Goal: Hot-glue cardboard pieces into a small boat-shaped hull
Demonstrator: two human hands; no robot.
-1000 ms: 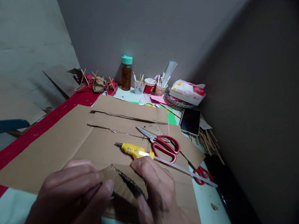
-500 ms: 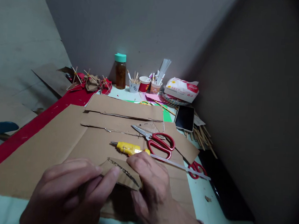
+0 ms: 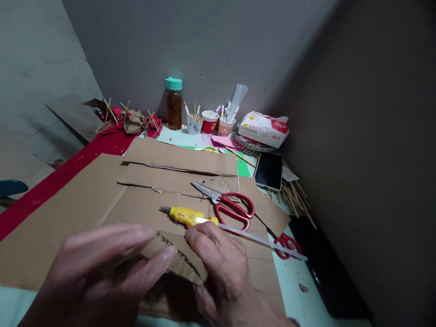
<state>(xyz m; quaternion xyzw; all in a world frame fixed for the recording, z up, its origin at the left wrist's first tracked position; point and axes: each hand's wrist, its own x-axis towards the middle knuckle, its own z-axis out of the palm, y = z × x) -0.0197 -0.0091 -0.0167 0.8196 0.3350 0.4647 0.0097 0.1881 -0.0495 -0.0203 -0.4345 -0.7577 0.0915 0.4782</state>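
A small folded piece of brown cardboard is held above the table, with a dark, rough seam of exposed corrugation running across it. My right hand grips its right end, fingers over the top and thumb below. At the left end, my left hand has its fingers stretched and apart, slightly blurred. Its thumb tip rests on the cardboard near the seam. Just beyond the hands lies a yellow hot glue gun with a long clear glue stick in its back. Red-handled scissors lie partly opened behind it.
Large cardboard sheets cover the table. A second pair of red-handled scissors, a phone and wooden sticks lie right. A bottle, paper cups and a tissue pack line the wall; red-and-brown crafts sit back left.
My left fingers have straightened and spread away from the cardboard's left edge, while the thumb stays on it. The cardboard has tilted slightly in my right hand, which keeps its grip.
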